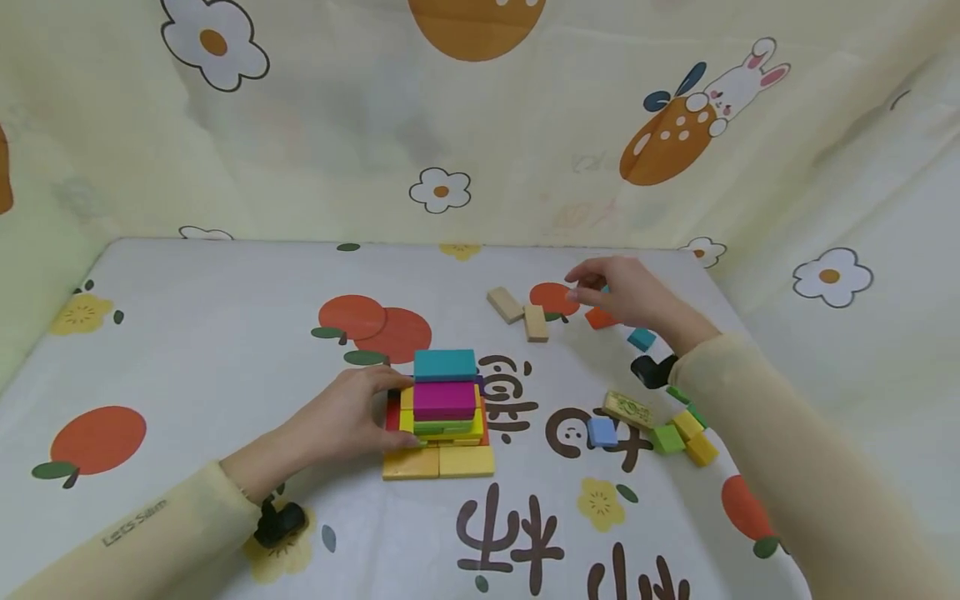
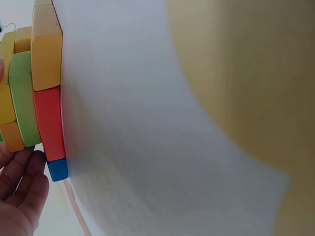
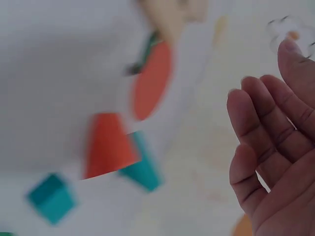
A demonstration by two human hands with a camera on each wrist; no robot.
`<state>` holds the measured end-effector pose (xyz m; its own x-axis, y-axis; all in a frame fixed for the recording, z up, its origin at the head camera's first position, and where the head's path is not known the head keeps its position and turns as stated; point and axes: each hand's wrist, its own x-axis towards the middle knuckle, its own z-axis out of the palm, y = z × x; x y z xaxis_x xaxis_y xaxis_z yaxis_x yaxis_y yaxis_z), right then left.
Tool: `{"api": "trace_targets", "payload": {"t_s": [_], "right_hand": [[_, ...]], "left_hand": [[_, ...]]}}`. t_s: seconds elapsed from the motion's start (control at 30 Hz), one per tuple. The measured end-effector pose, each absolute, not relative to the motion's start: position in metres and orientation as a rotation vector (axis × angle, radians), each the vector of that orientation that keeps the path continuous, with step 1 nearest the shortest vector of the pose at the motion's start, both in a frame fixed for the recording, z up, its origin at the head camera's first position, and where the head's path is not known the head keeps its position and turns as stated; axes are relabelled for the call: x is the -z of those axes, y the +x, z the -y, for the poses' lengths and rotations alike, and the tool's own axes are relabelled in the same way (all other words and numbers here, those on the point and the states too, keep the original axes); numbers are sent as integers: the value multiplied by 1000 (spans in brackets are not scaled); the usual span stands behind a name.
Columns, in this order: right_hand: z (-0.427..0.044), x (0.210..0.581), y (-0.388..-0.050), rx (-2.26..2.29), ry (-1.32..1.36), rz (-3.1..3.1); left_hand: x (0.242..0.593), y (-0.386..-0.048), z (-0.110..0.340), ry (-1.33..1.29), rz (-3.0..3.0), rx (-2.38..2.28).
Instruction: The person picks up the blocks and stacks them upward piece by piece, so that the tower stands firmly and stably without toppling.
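A layered stack of coloured blocks stands left of centre, with a teal block (image 1: pixel 445 365) on top and a magenta block (image 1: pixel 444 400) below it. My left hand (image 1: pixel 345 414) rests at the stack's left side, fingers behind and thumb in front. In the left wrist view its fingers (image 2: pixel 29 182) lie beside the lower green block (image 2: pixel 24 98) and red block (image 2: pixel 49 124). At the back right, my right hand (image 1: pixel 622 292) hovers over an orange-red block (image 1: pixel 600 318), holding nothing; the right wrist view shows its fingers (image 3: pixel 261 118) loosely bent, away from the red block (image 3: pixel 109 146).
Two plain wooden blocks (image 1: pixel 536 323) lie behind the stack to the right. Right of it are a patterned block (image 1: pixel 627 409), a light blue block (image 1: pixel 602 432), a green block (image 1: pixel 667 438) and yellow blocks (image 1: pixel 702 449). A small teal block (image 1: pixel 642 338) lies near the right wrist.
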<state>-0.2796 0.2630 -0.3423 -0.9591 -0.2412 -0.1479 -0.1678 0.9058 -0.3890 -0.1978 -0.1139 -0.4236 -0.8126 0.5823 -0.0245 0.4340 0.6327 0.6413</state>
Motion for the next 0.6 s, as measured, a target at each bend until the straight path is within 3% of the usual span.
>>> {"api": "trace_targets", "payload": {"t_s": [0.23,0.43,0.6], "right_hand": [[-308,386,-245,527,-302,-2799],[-327,398,-195,488,-245,-2703],[-330,404,-176,392,-202,-2697]], "left_hand": [[419,-197,116,838,-2644,-922],[418,-198,115,853,-2640,-923],[420,-197,114,827,-2624,-923]]}}
